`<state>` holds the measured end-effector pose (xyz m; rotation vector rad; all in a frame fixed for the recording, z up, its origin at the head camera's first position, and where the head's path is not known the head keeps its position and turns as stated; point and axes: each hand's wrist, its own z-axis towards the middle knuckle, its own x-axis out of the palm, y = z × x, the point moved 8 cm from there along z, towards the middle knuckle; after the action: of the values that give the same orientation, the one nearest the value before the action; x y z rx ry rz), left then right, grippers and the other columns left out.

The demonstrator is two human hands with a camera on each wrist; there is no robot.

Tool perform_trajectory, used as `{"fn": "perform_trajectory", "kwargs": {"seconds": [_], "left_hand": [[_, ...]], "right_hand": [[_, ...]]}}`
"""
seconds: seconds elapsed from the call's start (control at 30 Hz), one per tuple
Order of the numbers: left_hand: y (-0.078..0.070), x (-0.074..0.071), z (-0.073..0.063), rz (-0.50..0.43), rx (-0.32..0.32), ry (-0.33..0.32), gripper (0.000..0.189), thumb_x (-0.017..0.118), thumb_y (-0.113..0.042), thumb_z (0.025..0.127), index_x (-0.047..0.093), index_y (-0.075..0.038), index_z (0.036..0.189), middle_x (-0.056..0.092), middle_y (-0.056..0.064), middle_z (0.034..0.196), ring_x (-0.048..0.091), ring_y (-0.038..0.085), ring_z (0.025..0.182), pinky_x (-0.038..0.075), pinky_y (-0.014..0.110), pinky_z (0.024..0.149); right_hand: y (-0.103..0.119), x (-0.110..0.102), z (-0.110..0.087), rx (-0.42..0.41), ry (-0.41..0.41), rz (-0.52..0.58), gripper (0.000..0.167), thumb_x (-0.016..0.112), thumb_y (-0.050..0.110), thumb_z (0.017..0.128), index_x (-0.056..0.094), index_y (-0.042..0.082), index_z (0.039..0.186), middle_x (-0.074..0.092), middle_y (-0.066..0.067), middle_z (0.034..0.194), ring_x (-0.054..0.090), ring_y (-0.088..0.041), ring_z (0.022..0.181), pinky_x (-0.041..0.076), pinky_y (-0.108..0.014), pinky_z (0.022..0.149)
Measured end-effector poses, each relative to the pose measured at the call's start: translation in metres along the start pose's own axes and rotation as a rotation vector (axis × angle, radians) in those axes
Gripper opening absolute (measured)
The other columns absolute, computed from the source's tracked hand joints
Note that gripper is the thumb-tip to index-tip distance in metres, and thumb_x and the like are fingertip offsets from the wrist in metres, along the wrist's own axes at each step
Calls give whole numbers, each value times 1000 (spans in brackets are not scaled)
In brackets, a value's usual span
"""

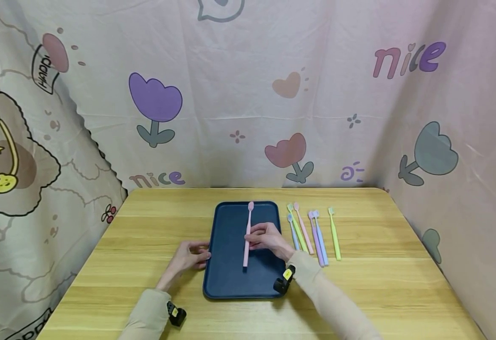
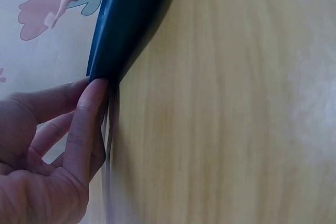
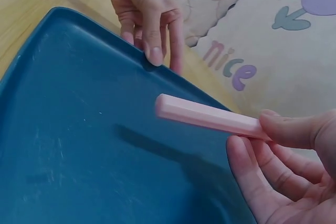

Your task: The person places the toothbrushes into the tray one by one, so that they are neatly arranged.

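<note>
My right fingers are pinching the likely light, stiff toothbrush handle above the tray, left fingers gripping its rim.

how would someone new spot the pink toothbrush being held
On the wooden table lies a dark blue tray. Above it, the right hand pinches the pink toothbrush by its handle. The other pink one lies right of the tray; only this one is held.

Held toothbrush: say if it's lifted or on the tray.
Lifted: the right hand holds the toothbrush, its shadow apart on the tray.
</note>
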<state>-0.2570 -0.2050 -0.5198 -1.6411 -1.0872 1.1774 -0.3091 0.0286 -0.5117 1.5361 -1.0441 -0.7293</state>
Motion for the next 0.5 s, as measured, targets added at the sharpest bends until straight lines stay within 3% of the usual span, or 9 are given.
{"fn": "perform_trajectory", "kwargs": {"seconds": [0.5], "left_hand": [[4,-2,2,15,-17,-20,46,69,1,91,57,10,135,71,15,94,69,11,72,63,26,64]], "right_hand": [[-11,27,18,-40,-29,2,18,71,-1,90,64,-10,104,73,-5,77,66,-9,62,63,-26,64]]}}
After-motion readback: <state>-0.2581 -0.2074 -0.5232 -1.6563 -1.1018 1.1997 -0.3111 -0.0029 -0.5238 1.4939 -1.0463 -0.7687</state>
